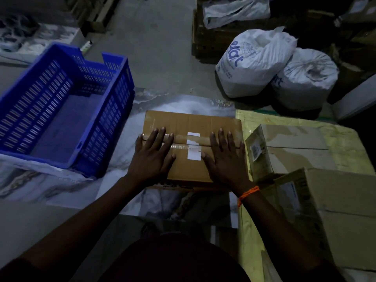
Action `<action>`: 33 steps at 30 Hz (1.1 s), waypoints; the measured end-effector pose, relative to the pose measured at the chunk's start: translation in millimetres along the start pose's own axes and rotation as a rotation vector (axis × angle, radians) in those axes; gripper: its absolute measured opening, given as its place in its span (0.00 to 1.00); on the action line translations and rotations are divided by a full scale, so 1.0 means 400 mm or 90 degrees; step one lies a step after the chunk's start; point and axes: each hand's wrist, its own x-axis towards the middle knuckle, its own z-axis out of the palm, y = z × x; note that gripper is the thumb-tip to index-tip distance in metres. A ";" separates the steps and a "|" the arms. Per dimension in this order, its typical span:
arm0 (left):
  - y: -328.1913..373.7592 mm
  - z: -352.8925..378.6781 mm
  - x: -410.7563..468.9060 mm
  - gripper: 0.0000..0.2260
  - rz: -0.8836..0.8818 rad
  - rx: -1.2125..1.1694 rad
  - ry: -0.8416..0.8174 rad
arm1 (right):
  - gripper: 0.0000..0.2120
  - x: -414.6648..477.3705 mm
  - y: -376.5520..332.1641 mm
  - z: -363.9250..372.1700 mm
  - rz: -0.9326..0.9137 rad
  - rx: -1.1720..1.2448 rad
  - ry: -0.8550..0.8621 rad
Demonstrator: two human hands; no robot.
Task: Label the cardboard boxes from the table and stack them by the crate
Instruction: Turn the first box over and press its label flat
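A taped brown cardboard box [189,123] lies on the marble-patterned floor just right of the blue plastic crate [61,102]. A white label [193,146] sits across its taped seam. My left hand [152,157] lies flat on the box's left half, fingers straight. My right hand [225,159], with an orange wrist thread, presses flat on the right half beside the label. Two more cardboard boxes, one at the back [291,147] and one nearer [329,210], rest on the yellow-covered table [345,143] to the right.
Two white tied sacks, the left one [254,62] and the right one [305,78], stand on the floor behind the table. Dark cartons [213,37] are stacked at the back. The crate holds nothing visible. Bare grey floor [158,47] lies between crate and sacks.
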 end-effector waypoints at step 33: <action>-0.032 -0.132 0.040 0.27 -0.383 -0.782 0.233 | 0.37 0.033 0.065 -0.139 0.386 0.661 0.205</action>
